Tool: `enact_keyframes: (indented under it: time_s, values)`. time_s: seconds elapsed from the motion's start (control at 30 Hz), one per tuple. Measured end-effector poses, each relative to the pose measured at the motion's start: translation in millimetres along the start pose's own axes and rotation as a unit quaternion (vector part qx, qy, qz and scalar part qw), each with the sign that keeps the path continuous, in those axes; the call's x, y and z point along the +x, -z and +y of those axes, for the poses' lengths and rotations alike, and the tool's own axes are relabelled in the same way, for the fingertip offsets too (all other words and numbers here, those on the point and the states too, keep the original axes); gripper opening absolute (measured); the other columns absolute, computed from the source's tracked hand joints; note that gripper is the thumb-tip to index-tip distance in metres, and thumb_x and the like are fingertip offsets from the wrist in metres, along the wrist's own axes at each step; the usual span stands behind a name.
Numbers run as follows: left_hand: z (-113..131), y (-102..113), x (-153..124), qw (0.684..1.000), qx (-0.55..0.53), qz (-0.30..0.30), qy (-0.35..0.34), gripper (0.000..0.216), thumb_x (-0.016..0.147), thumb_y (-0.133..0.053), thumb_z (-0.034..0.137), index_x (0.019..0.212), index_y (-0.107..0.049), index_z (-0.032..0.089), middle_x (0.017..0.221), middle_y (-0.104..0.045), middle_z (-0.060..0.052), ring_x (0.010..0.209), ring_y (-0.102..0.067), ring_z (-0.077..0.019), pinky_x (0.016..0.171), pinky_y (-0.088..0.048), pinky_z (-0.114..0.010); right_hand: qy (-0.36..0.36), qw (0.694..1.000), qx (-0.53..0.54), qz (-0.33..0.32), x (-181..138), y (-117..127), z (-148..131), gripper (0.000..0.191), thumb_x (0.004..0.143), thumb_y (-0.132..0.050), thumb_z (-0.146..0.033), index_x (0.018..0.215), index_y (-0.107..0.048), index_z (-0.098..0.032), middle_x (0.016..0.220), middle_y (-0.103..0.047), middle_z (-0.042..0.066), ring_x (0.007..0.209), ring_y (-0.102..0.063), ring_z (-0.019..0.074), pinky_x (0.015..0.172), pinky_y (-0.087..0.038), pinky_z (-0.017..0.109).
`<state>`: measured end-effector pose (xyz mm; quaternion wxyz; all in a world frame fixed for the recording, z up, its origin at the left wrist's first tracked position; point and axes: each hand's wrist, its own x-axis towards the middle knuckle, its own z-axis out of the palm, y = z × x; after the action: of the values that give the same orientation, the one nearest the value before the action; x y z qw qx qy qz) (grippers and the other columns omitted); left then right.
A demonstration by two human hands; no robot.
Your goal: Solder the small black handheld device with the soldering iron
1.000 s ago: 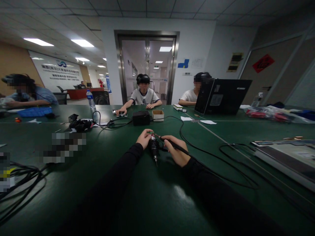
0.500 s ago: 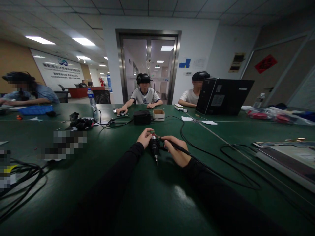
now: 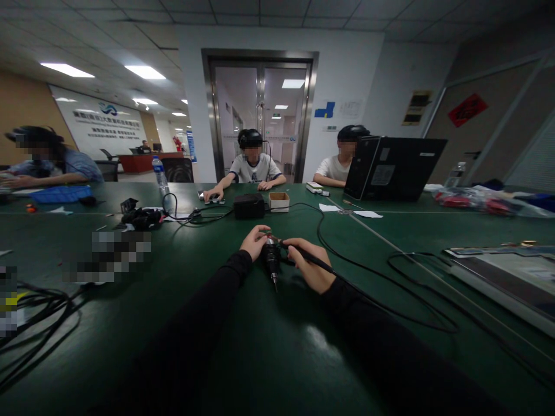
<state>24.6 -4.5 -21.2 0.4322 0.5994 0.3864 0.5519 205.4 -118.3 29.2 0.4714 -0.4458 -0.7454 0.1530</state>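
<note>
Almost nothing is moving since a second ago: your hands are staying put at the table's centre while the view shifts slightly. Your left hand (image 3: 255,242), at nine o'clock of the small black cylindrical part with a metal tip (image 3: 272,263), is pinching its top to steady it upright on the dark green table mat (image 3: 277,358). At three o'clock, your right hand (image 3: 310,264) is gripping a slim black corded pen-like tool (image 3: 303,256) like a pencil, angling its tip onto the part's top.
</note>
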Motion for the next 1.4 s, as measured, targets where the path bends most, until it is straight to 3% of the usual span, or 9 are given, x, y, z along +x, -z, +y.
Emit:
enact_keyframes:
  time_s: [0.43,0.77,0.87,0.97,1.1,1.2,1.27,1.4]
  values:
    - [0.5,-0.5,0.2,0.999,-0.030,-0.001,0.029,0.025,0.076,-0.057,0.010,0.099,-0.057,0.017,0.081,-0.069,-0.004,0.080,-0.066,-0.0177,0.091,-0.047,-0.038,-0.008,1.000,-0.003,0.019,0.4,1.8,-1.3,0.026,0.090,-0.049,-0.034,0.099,-0.070,-0.021,0.078,-0.070,0.003,0.065,-0.064,0.0155,0.065,-0.050,0.026]
    - [8.4,-1.9,-2.8,0.999,-0.014,-0.006,0.034,0.024,0.076,-0.054,0.009,0.098,-0.056,0.017,0.079,-0.068,-0.001,0.079,-0.065,-0.0148,0.088,-0.047,-0.032,-0.002,1.000,-0.007,0.018,1.7,0.0,2.2,0.026,0.089,-0.050,-0.034,0.098,-0.070,-0.020,0.076,-0.070,0.002,0.065,-0.065,0.0155,0.066,-0.050,0.026]
    - [9.0,-2.2,-3.6,0.999,0.025,0.006,0.040,0.023,0.078,-0.053,0.011,0.101,-0.057,0.016,0.077,-0.067,-0.001,0.077,-0.064,-0.0145,0.085,-0.048,-0.029,0.001,1.000,-0.010,0.027,2.1,1.0,1.4,0.025,0.088,-0.050,-0.033,0.096,-0.071,-0.021,0.076,-0.071,0.002,0.066,-0.065,0.0159,0.065,-0.050,0.026]
    - [7.9,-1.4,-3.8,0.989,0.129,0.032,0.065,0.023,0.082,-0.052,0.019,0.104,-0.060,0.016,0.074,-0.066,-0.001,0.074,-0.063,-0.0156,0.081,-0.049,-0.029,0.001,0.999,-0.007,0.038,2.2,2.3,0.2,0.025,0.088,-0.050,-0.033,0.096,-0.071,-0.021,0.075,-0.071,0.002,0.065,-0.065,0.0158,0.064,-0.051,0.025]
    - [10.5,1.4,-0.5,0.954,0.284,0.017,0.096,0.029,0.088,-0.046,0.030,0.108,-0.063,0.017,0.103,-0.070,-0.008,0.097,-0.063,-0.0195,0.093,-0.046,-0.031,-0.004,0.999,0.000,0.051,2.2,2.8,1.4,0.026,0.088,-0.050,-0.033,0.096,-0.071,-0.020,0.074,-0.071,0.002,0.063,-0.065,0.0157,0.063,-0.051,0.026]
    - [22.0,2.7,2.8,0.928,0.347,-0.031,0.128,0.036,0.090,-0.041,0.029,0.116,-0.060,0.016,0.129,-0.060,-0.009,0.119,-0.054,-0.0206,0.103,-0.040,-0.030,-0.005,0.998,0.000,0.055,2.5,3.2,4.1,0.026,0.089,-0.051,-0.034,0.098,-0.071,-0.020,0.078,-0.072,0.003,0.064,-0.066,0.0157,0.064,-0.052,0.026]
    - [35.8,1.2,1.6,0.916,0.359,-0.059,0.167,0.040,0.088,-0.043,0.031,0.123,-0.057,0.018,0.131,-0.058,-0.011,0.115,-0.057,-0.0236,0.096,-0.048,-0.034,-0.004,0.998,0.001,0.057,2.8,3.8,5.3,0.026,0.089,-0.051,-0.034,0.099,-0.070,-0.021,0.080,-0.072,0.003,0.065,-0.066,0.0158,0.063,-0.052,0.025]
    - [71.0,-8.1,-14.3,0.881,0.365,-0.123,0.274,0.059,0.084,-0.041,0.054,0.135,-0.044,0.025,0.132,-0.053,-0.015,0.087,-0.067,-0.0258,0.061,-0.057,-0.035,-0.005,0.997,0.000,0.073,3.6,5.5,4.8,0.025,0.088,-0.051,-0.033,0.097,-0.071,-0.020,0.079,-0.072,0.004,0.066,-0.066,0.0163,0.062,-0.052,0.025]
